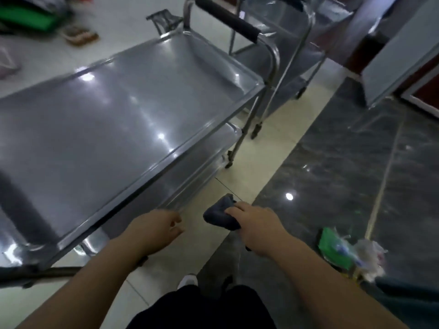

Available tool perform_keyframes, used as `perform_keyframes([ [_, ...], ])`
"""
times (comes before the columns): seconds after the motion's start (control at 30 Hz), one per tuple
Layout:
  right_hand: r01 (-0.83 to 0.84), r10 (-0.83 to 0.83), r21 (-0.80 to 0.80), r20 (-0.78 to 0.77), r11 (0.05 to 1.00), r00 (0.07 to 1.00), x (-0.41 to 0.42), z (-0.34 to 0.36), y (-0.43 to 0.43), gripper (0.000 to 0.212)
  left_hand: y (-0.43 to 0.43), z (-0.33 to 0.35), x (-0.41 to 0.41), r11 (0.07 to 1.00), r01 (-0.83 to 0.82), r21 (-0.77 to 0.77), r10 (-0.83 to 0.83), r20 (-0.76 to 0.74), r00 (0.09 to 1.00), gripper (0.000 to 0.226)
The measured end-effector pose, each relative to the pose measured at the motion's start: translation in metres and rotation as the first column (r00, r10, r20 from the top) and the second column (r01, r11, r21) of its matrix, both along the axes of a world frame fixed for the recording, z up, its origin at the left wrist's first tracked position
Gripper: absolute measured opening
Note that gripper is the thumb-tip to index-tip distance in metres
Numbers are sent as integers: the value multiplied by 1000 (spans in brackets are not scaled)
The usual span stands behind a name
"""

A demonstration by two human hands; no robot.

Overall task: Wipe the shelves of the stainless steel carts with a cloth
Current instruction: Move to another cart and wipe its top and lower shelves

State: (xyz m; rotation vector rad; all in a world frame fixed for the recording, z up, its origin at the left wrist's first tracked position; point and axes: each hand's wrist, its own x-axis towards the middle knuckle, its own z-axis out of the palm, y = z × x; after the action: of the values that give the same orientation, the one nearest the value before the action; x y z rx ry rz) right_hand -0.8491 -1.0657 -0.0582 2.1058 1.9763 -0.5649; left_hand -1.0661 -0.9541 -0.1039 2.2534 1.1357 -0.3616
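- Closest in: the right hand (259, 227) has the cloth (219, 216) wadded up, with the fingers curled over the top of it and pinching it into a ball. It's hanging over the floor just off the near right corner of the near cart (266, 89), not on a shelf yet.
- The cloth is a small dark blue-grey rag. It looks soft, light and floppy, so no effort to hold. I reckon it would wipe better flattened under the palm, since a ball only touches with a small patch.
- The left hand (152, 230) is just beside the near edge of the top shelf (114, 119). Its fingers are loosely curled, the thumb is a bit apart, and it's holding nothing. I can't tell if the fingertips touch the rim.
- The top shelf is shiny smooth steel with a raised lip all round. It's probably slick, so the cloth should glide, but the corners along the lip will likely want fingertip pressure.
- The cart sits on castors, so my guess is it rolls if you lean on it. I'd steady it by the rim with the free hand, or by the black foam grip (228, 19) at the far end.
- The lower shelf (204, 160) peeks out under the right edge, so you'd have to reach in from the side.
- A second cart (299, 36) stands just past the far end.
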Motion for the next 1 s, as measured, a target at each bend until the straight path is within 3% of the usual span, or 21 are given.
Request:
perform_keyframes([
  [0.1,-214,213,-43,-28,976,977,6,-12,37,49,-3,-11,-9,983,-182,-29,182,-20,983,37],
  [0.27,-507,500,-79,-96,858,861,14,-42,86,44,-29,-32,-19,904,-428,9,427,-48,903,30],
  [0.47,-774,765,-54,-128,630,631,28,-77,125,46,-83,-52,-10,631,-775,-37,772,-61,632,32],
  [0.67,-853,849,-99,-92,512,520,8,-128,154,43,-119,-90,-21,337,-940,-58,940,-43,339,29],
  [0.83,-839,825,-47,-161,541,541,-29,-192,175,47,-126,-155,-66,137,-990,-12,990,-37,138,35],
  [1.0,-805,799,76,-206,589,565,-84,-250,203,49,-100,-223,-115,-83,-987,141,986,153,-61,65],
])
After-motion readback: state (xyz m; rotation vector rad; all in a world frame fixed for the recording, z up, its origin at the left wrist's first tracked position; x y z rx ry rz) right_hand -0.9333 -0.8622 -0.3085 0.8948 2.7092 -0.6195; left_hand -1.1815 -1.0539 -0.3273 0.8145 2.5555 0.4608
